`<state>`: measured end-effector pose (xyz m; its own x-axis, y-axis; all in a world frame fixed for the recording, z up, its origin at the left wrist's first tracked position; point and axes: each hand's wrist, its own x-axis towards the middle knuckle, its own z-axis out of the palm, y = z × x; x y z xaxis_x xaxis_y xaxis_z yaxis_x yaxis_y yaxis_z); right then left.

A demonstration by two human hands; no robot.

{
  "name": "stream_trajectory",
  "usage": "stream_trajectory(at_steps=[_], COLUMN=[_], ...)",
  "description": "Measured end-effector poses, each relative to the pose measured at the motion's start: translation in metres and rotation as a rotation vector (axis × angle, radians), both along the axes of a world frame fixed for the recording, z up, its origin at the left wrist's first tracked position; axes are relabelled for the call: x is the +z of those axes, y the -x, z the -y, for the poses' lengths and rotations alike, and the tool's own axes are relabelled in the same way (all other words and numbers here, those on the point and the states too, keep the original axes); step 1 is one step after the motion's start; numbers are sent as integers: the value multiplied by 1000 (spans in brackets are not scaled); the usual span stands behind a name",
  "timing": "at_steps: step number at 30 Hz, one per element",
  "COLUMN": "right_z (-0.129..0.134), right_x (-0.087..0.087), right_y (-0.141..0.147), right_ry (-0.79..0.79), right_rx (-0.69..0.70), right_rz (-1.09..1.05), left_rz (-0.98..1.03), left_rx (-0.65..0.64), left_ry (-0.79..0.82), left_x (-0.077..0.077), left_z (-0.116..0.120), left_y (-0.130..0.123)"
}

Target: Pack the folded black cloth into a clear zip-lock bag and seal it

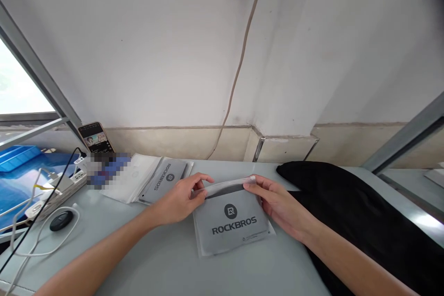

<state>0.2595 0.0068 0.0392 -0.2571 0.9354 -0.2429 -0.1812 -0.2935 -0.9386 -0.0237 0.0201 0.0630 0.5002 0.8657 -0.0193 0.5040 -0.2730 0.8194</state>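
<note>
A frosted plastic zip bag [233, 222] printed ROCKBROS lies on the grey table in front of me, something grey showing through it. Its top edge is raised and folded toward me. My left hand [183, 199] pinches the left end of that edge between thumb and fingers. At the right end, my right hand [277, 203] grips the edge, thumb on top. Left of my left hand rests another filled ROCKBROS bag [165, 179], beside a stack of clear plastic bags [133, 178].
Black fabric [340, 212] covers the table's right side. On the left are a power strip [55, 194] with cables, a round black device [61, 221], a propped phone [96, 138] and a blue tray [19, 158]. A cable [239, 64] hangs down the wall behind.
</note>
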Motion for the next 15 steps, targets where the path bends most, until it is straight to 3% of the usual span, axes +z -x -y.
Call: stream_trajectory(at_steps=[4, 9, 15], right_z=[6, 9, 3], right_x=[1, -5, -14], right_y=[9, 19, 15], right_ry=[-63, -141, -122], right_rx=[29, 81, -14], right_rz=[98, 174, 219], left_rz=[-111, -121, -210], left_rx=[-135, -155, -166], left_ry=[64, 83, -16], left_x=[11, 9, 9], left_z=[5, 4, 1], left_y=[-6, -23, -30])
